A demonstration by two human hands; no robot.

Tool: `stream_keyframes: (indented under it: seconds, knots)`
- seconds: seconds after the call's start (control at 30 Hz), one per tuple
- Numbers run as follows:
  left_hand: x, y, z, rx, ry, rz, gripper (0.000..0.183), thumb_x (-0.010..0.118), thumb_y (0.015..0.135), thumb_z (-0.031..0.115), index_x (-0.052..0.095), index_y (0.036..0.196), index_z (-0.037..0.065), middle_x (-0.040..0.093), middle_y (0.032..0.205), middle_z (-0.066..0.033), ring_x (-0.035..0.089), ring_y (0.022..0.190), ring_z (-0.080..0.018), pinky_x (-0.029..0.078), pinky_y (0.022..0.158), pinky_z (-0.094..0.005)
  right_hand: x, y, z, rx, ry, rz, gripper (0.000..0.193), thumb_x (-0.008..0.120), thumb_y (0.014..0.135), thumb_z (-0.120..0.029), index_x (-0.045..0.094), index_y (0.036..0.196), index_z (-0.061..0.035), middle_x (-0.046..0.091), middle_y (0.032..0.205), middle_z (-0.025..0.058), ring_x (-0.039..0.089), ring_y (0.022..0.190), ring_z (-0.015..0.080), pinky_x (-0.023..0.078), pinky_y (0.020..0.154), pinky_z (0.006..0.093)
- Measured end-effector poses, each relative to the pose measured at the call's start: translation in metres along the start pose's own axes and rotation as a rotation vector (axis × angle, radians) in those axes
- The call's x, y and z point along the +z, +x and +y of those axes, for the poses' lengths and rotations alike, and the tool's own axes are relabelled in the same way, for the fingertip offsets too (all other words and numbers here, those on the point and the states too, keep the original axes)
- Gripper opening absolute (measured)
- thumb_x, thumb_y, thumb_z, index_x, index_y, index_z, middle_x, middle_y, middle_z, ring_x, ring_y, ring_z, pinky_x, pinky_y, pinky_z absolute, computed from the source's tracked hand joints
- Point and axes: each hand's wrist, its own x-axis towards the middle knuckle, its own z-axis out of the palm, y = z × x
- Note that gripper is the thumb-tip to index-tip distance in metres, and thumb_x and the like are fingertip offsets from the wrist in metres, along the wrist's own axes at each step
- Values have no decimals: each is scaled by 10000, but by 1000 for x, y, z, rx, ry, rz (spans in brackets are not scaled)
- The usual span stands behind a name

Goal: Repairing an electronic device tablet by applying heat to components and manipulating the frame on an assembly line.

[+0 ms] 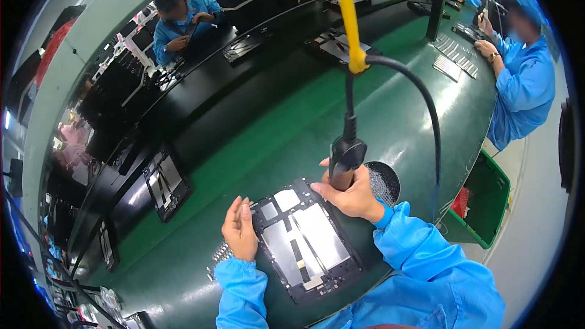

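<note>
An opened tablet (326,231) lies in front of me on the green work surface, its black frame, silver plates and dark ribbon cables showing. Fingers wrapped round its grip, my right hand (356,198) holds a black electric screwdriver (347,152) upright over the tablet's upper right corner. My fingers hide the tool's tip. At the tablet's left edge is my left hand (241,231), fingers stretched upward and nothing visible in it. Small metal parts (220,252) lie beside that wrist. A round black dish (396,190) of small shiny pieces sits just right of my right hand.
A yellow coiled line (347,12) and a black cable (434,119) hang around the screwdriver. More opened tablets (166,184) lie on the dark strip beyond. Rows of thin strips (448,67) lie far right, near a co-worker (524,67). A green bin (487,207) stands below the right edge.
</note>
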Motion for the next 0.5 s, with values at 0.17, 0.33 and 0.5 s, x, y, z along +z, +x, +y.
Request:
stream_keyframes:
  seconds: [0.17, 0.33, 0.5]
  knots:
    - [7, -7, -6, 51, -45, 69, 298, 533, 909, 145, 560, 1114, -70, 633, 1024, -157, 607, 921, -182, 455, 843, -275, 11, 6, 7, 53, 55, 79, 346, 719, 733, -12, 527, 1020, -8, 554, 635, -16, 508, 553, 34, 400, 498, 193]
    - [-3, -17, -13, 111, 151, 2, 320, 566, 882, 141, 558, 1139, -50, 644, 1013, -149, 607, 921, -169, 452, 852, -274, 17, 6, 6, 24, 49, 73, 353, 721, 733, -14, 528, 1027, 2, 555, 637, -17, 509, 553, 35, 403, 500, 194]
    - [-2, -15, -17, 179, 86, 5, 422, 629, 819, 121, 512, 1187, -49, 615, 1080, -205, 594, 1024, -228, 438, 891, -307, 20, 8, 5, 26, 28, 66, 355, 721, 734, -22, 532, 1034, 1, 557, 640, -20, 512, 559, 35, 402, 500, 193]
